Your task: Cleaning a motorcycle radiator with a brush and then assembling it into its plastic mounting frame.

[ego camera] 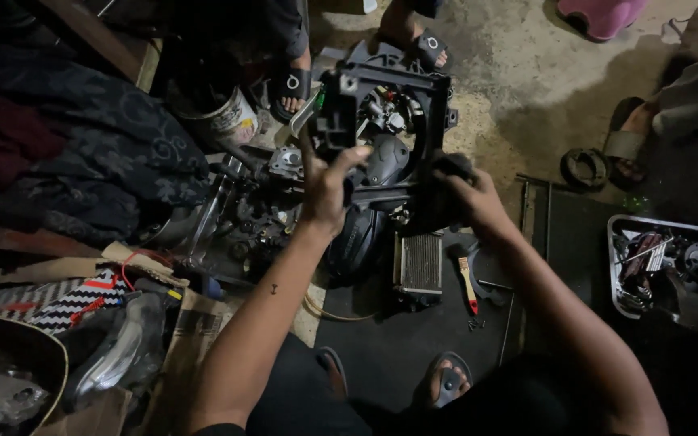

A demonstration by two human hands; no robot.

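Both hands grip the black plastic frame (pixel 397 121): left hand (pixel 326 190) closed round its left upright, right hand (pixel 470 198) clamped on its lower right corner. Frame is held tilted above the engine block (pixel 365 226) on the floor. Small radiator (pixel 419 262) just below it; red-handled brush (pixel 468 284) beside that. Metal tray of parts (pixel 664 266) well off to my right.

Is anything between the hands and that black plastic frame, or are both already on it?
Nothing visible stands between them. The left hand grips the black plastic frame at its left side, and the right hand holds its lower right corner, above the engine parts on the floor.
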